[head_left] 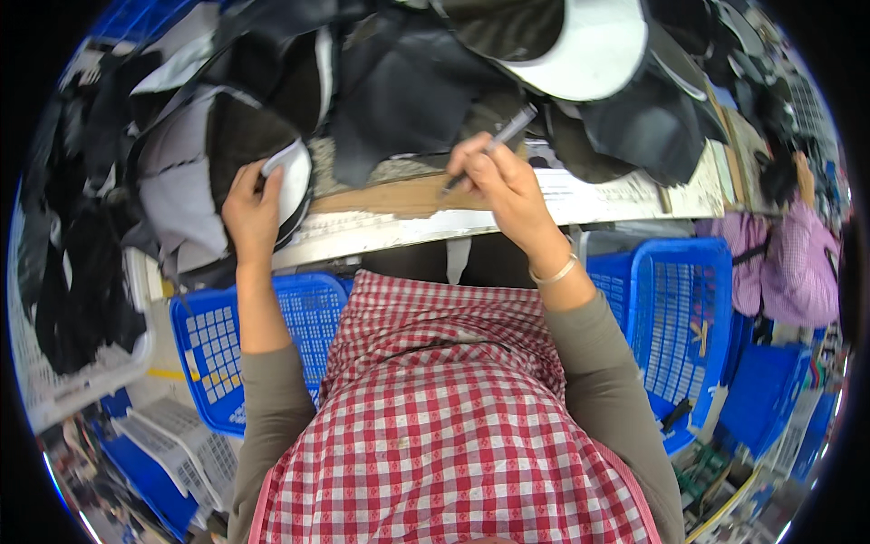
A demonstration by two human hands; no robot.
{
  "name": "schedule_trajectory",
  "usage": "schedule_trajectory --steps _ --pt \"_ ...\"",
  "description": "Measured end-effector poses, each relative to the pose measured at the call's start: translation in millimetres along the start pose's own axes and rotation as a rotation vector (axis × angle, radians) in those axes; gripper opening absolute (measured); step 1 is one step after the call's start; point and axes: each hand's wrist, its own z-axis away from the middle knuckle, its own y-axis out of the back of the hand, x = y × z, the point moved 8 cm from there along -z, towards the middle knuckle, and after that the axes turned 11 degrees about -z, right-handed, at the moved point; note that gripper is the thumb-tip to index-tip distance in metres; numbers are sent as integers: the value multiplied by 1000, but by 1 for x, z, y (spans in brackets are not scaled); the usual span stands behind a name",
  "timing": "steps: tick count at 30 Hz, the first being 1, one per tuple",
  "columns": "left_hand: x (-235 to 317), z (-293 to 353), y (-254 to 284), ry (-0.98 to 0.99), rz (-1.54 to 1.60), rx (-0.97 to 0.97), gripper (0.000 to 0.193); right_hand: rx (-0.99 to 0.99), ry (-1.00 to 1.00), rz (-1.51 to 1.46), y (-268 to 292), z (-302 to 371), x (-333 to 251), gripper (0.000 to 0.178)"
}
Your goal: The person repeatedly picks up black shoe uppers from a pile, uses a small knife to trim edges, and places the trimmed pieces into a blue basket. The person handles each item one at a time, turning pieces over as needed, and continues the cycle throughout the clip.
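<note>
At the left end of the workbench, my left hand (252,210) grips the edge of a white brim on a grey and black cap (174,172). Its thumb and fingers pinch the brim, and the cap's dark inside faces up. My right hand (509,192) is raised over the bench's front edge, its fingers closed around a slim grey pen (515,125). The pen slants, one end up to the right and the dark end down to the left. Below it lies a brown strip (390,198), perhaps cardboard or wood. The pen and the cap are well apart.
Black sheet pieces (394,100) and another cap with a white brim (594,50) cover the bench (349,238). Blue plastic baskets (208,340) stand below on both sides. At far right another person's pink checked sleeve (802,263) shows. Black pieces (77,272) hang at left.
</note>
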Motion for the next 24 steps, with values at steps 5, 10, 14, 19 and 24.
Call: schedule_trajectory --steps 5,10,14,19,24 --pt "5 2 -3 5 -45 89 24 276 -457 441 103 71 1 27" --pt "-3 3 -7 -5 -44 77 25 122 -403 872 112 66 6 33" --pt "-6 4 -5 -53 -97 97 23 87 -162 1115 96 31 29 38" --pt "4 6 -5 -143 -157 133 23 271 -95 1102 106 -10 43 17" --pt "5 15 -5 -182 -210 249 22 154 67 744 106 1 34 40"
